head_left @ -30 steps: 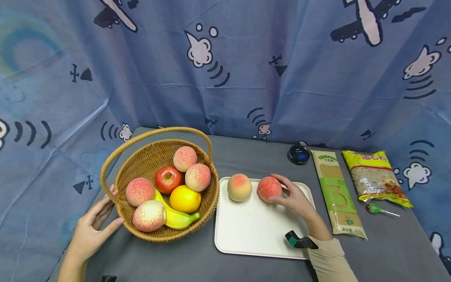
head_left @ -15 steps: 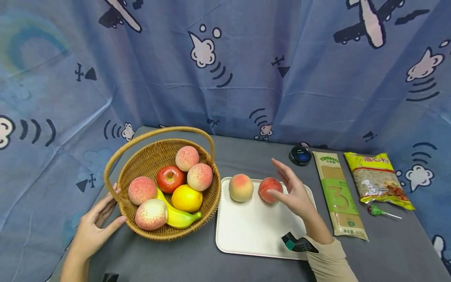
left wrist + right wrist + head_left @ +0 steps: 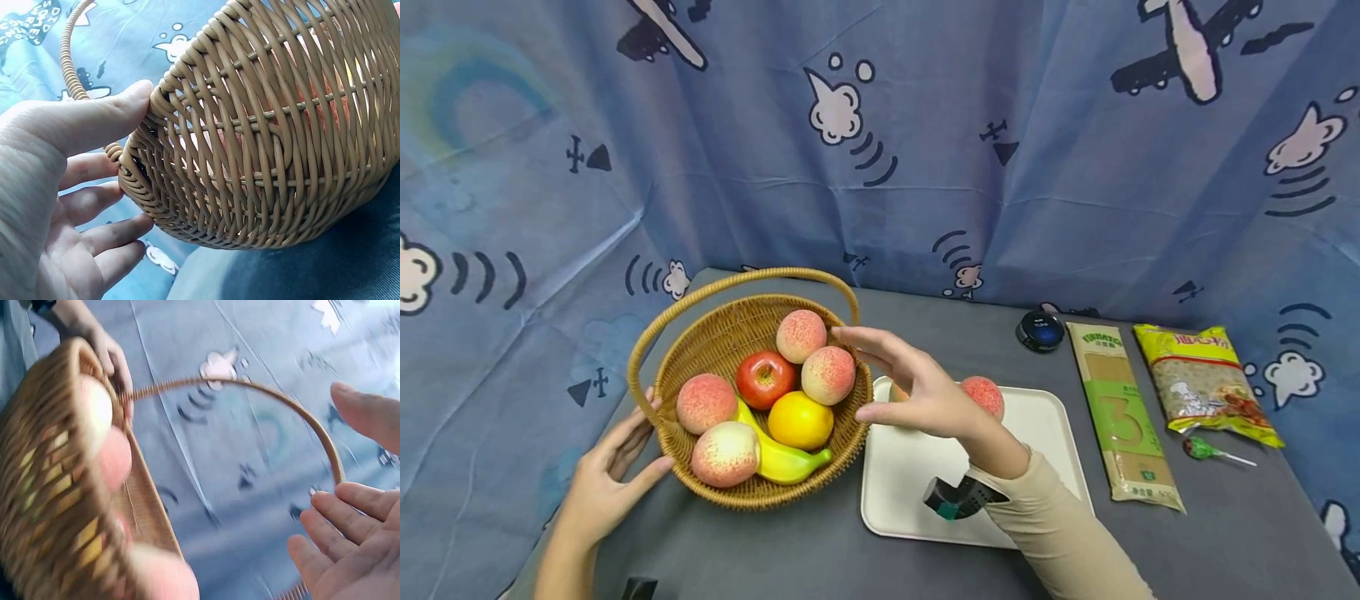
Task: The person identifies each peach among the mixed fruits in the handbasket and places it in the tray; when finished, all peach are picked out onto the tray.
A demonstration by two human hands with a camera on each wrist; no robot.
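Starting at the left, our left hand rests with straight fingers against the outer wall of the basket, thumb on the rim; it braces rather than grips, so a sideways knock could slide the basket across the grey table. Inside lie four peaches, an apple, an orange and a banana, piled close and touching. The near peach sits high beside the rim and could roll out if the basket tips.

Moving right, the handle arches over the fruit. Our right hand hovers spread and empty just beside the basket's right rim, fingers pointing towards the two back peaches. Reaching in, we could catch a finger or the sleeve on that handle, or nudge the stacked fruit loose. In the right wrist view the picture is blurred, so the gap to the handle is hard to judge.

Further right, the tray holds a reddish peach; a second is almost hidden behind our hand. Either could roll if the forearm brushes it.
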